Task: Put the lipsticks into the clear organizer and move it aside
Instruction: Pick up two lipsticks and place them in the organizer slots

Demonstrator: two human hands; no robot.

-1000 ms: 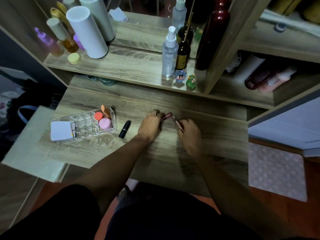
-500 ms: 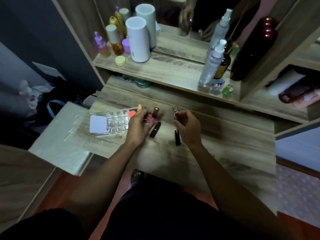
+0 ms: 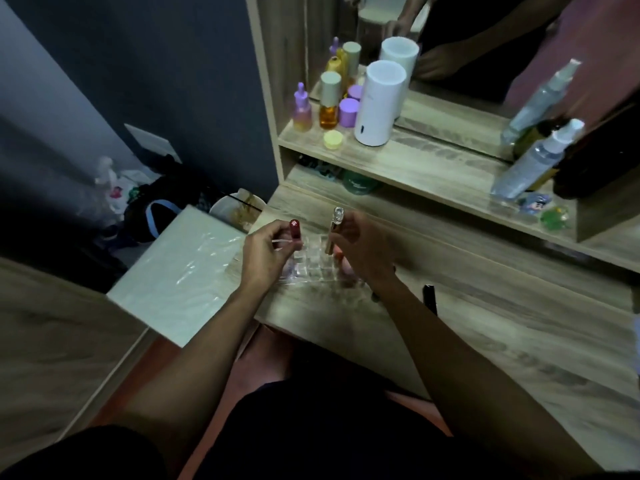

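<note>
The clear organizer (image 3: 313,263) sits on the left part of the wooden desk, partly hidden under both hands. My left hand (image 3: 266,252) holds a dark red lipstick (image 3: 295,229) upright over the organizer's left side. My right hand (image 3: 363,249) holds a gold lipstick with a clear cap (image 3: 333,230) upright over its middle cells. Orange and pink items show in the organizer near my right hand. A black lipstick (image 3: 430,299) lies on the desk to the right of my right forearm.
A shelf above the desk carries a white cylinder (image 3: 379,103), small bottles and jars (image 3: 329,105) and spray bottles (image 3: 533,161), with a mirror behind. A white plastic-wrapped board (image 3: 183,271) juts out left of the desk. Bags and clutter lie on the floor at left.
Both hands have moved left with their lipsticks and now hover over the organizer. The view has swung left; the black lipsticks now lie to the right of my hands.
</note>
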